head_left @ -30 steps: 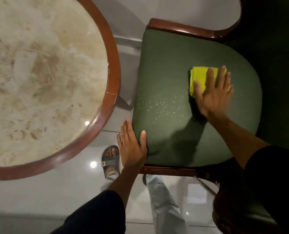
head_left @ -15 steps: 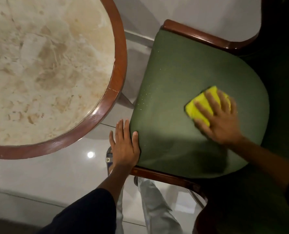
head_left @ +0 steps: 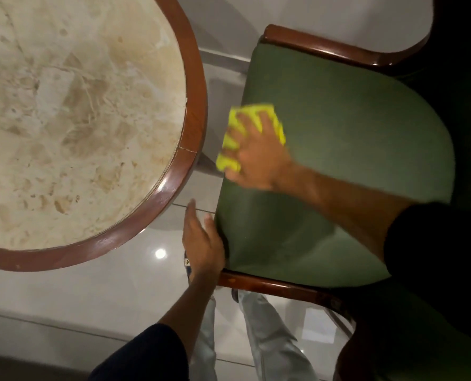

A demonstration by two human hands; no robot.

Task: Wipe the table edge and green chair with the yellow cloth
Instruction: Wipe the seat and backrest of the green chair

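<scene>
The green chair seat [head_left: 352, 149] fills the right half of the view, framed by dark wooden arms. My right hand [head_left: 256, 155] presses the yellow cloth [head_left: 252, 112] flat on the seat's left edge, fingers spread over it; the cloth sticks out past the edge toward the table. My left hand [head_left: 201, 243] rests against the seat's near left corner, fingers straight and holding nothing. The round marble table has a brown wooden edge [head_left: 195, 105] just left of the chair.
A narrow gap of glossy pale floor [head_left: 223, 70] separates table and chair. My legs in light trousers [head_left: 267, 339] and a sandal show below, near the chair's front wooden rail [head_left: 272, 284]. The chair's dark backrest lies at the right.
My right hand has swept the yellow cloth from the right of the seat across to its left edge. My left hand has stayed at the near left corner.
</scene>
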